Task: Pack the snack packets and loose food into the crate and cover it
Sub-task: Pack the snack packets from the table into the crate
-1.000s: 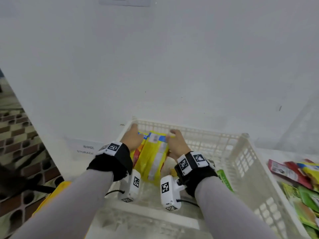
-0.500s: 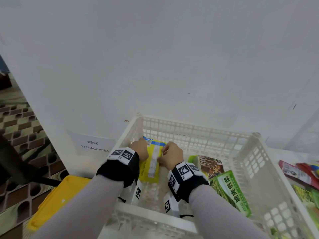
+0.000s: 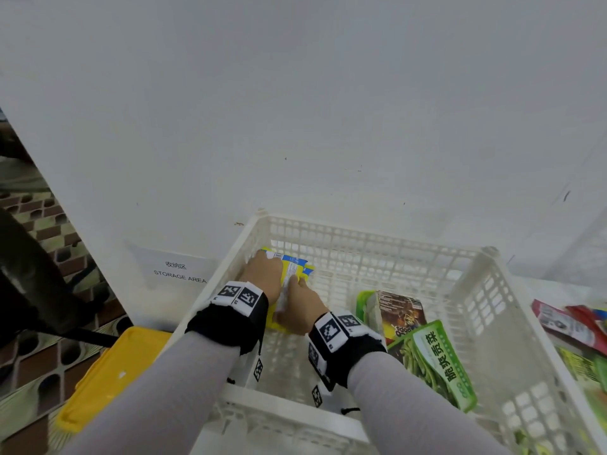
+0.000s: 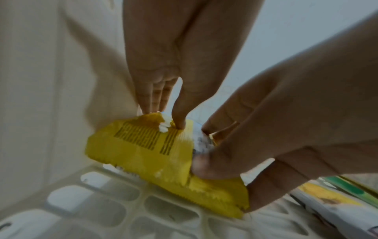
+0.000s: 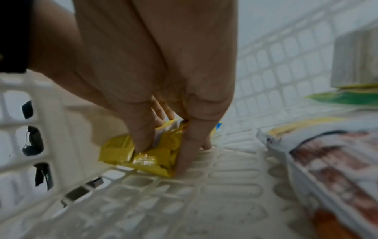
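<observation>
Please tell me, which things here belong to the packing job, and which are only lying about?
Job: crate; yellow packet, gripped by left hand and right hand; green packet; brown packet; packets outside; yellow lid.
Lying about: storage sign.

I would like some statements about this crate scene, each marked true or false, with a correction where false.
1. Both hands hold the yellow packet. True: the left hand and right hand both grip it.
2. The yellow packet is outside the crate. False: it is inside, by the left wall.
3. A green packet lies in the crate. True.
4. The yellow lid covers the crate. False: it lies beside the crate, on its left.
5. All packets are packed. False: some packets lie outside, on the right.
</observation>
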Motion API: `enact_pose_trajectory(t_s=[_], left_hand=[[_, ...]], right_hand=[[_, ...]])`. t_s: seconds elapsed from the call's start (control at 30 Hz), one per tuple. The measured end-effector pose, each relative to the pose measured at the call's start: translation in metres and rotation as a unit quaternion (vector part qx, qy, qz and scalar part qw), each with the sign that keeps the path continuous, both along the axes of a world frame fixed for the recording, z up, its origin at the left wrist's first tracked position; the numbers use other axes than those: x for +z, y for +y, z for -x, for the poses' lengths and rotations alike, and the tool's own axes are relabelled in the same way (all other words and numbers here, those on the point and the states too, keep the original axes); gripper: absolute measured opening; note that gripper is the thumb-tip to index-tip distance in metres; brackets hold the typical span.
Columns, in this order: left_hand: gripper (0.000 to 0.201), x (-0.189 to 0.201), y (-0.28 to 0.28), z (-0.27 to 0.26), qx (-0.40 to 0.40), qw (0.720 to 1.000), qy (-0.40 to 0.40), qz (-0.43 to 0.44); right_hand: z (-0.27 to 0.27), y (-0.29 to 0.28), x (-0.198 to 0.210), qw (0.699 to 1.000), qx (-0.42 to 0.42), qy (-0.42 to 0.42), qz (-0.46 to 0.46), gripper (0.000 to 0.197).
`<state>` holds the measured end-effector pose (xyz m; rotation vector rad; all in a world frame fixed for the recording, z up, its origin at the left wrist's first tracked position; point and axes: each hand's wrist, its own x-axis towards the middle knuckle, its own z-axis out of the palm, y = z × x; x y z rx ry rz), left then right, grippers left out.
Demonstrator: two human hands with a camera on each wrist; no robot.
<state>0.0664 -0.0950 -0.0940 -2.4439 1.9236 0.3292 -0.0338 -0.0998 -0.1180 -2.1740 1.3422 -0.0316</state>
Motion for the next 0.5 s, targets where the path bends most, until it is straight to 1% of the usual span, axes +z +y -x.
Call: enact_pose_trajectory(t_s=[0.03, 0.1, 0.13, 0.2, 0.27, 0.3, 0.37, 0.4, 0.47, 0.5], left_hand=[[0.034, 0.001, 0.000, 0.000, -0.006, 1.000, -0.012, -0.005], [0.031, 0.002, -0.001, 0.002, -0.024, 0.998, -0.034, -0.040], [0.031, 0.004, -0.001, 0.003, -0.033, 0.996, -0.048, -0.062], [0.033, 0.014, 0.001, 0.006, -0.052, 0.991, -0.068, -0.099], [0.034, 0.034, 0.004, 0.008, -0.074, 0.989, -0.059, -0.116], [0.036, 0.047, 0.006, 0.007, -0.088, 0.989, -0.046, -0.113], [0.043, 0.075, 0.013, 0.007, -0.117, 0.989, -0.012, -0.087], [0.047, 0.088, 0.021, 0.007, -0.134, 0.989, 0.006, -0.064], [0.053, 0.114, 0.041, -0.002, -0.151, 0.987, 0.050, 0.006], [0.056, 0.121, 0.055, -0.008, -0.155, 0.983, 0.093, 0.040]], right_hand=[[-0.002, 0.001, -0.002, 1.000, 0.011, 0.007, -0.010, 0.076], [-0.001, -0.002, -0.001, 0.999, 0.032, 0.022, -0.036, 0.089], [0.001, -0.003, 0.003, 0.998, 0.033, 0.020, -0.053, 0.091], [0.008, -0.005, 0.015, 0.996, 0.021, -0.017, -0.087, 0.083], [0.019, -0.003, 0.037, 0.995, 0.027, -0.043, -0.083, 0.065], [0.025, -0.002, 0.052, 0.996, 0.038, -0.042, -0.074, 0.056], [0.042, 0.003, 0.087, 0.995, 0.064, -0.066, -0.045, 0.049], [0.055, 0.009, 0.106, 0.992, 0.076, -0.098, -0.030, 0.049], [0.090, 0.027, 0.140, 0.979, 0.075, -0.191, -0.002, 0.050], [0.114, 0.041, 0.151, 0.967, 0.066, -0.247, 0.016, 0.049]])
